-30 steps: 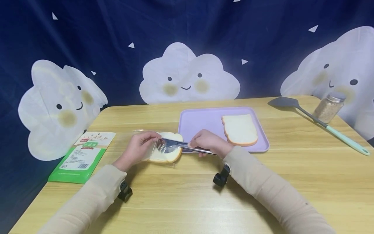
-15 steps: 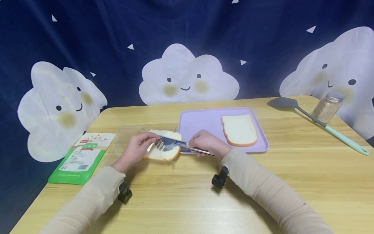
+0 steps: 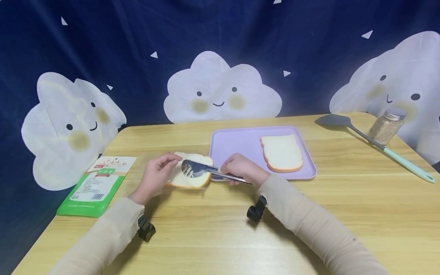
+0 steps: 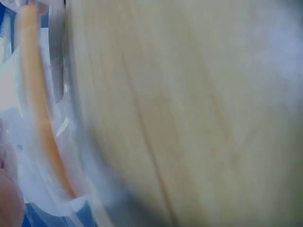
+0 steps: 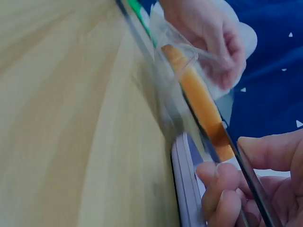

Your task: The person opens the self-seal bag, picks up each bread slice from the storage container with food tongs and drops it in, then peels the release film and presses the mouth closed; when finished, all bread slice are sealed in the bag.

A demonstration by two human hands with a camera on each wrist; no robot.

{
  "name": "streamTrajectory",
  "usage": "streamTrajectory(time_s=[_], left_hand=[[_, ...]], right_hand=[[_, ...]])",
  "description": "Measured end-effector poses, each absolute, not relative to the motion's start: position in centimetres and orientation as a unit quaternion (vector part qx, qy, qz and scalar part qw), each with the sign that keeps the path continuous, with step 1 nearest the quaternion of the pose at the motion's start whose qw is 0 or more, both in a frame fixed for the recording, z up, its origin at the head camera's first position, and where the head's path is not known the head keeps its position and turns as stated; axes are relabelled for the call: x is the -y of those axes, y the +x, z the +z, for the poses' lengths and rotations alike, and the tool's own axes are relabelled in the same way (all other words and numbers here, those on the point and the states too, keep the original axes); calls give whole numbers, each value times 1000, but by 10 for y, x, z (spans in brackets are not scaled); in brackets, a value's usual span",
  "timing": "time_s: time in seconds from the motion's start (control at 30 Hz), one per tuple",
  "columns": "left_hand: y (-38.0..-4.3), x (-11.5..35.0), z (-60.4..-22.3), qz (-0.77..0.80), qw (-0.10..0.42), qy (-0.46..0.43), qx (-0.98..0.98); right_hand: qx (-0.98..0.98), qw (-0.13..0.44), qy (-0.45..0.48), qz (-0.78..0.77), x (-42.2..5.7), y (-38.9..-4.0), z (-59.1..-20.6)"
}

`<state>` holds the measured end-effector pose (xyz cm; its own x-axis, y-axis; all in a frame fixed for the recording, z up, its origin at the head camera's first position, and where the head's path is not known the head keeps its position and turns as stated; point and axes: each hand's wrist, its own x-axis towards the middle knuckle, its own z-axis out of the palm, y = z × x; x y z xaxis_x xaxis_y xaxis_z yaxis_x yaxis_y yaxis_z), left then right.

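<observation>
A white bread slice with a brown crust (image 3: 178, 180) lies left of the lilac tray, with clear plastic film (image 5: 171, 35) around it. My left hand (image 3: 156, 173) pinches the film by the slice's upper left edge, thumb against fingertips. From the right, my right hand (image 3: 242, 167) grips a pair of metal tongs (image 3: 214, 170), fingers wrapped round their arms. One dark, rounded tong head lies over the slice's white face. In the right wrist view, the crust edge (image 5: 199, 97) runs between the tong arms. The left wrist view is blurred, with the crust (image 4: 40, 104) at its left side.
A second bread slice (image 3: 282, 152) lies on the right half of the lilac tray (image 3: 233, 133). Farther right are a grey spatula with a mint handle (image 3: 369, 139) and a lidded glass jar (image 3: 387, 126). A green and white packet (image 3: 97, 183) lies at the table's left edge.
My left hand has drawn a little to the left, away from the tong head. The slice and the tongs have shifted slightly left too.
</observation>
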<state>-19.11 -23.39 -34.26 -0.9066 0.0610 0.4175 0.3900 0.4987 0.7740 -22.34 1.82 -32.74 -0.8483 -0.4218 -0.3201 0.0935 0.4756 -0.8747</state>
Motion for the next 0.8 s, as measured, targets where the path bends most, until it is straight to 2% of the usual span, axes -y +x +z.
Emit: streamTrajectory(time_s=[0.23, 0.47, 0.8], left_hand=[[-189, 231, -340, -508, 178, -155, 828], [-191, 233, -339, -469, 165, -110, 861], [-195, 227, -339, -446, 176, -102, 872]], right_hand=[[-862, 224, -105, -443, -15, -222, -321], [-839, 238, -111, -477, -21, -224, -323], [-820, 264, -135, -489, -22, -228, -321]])
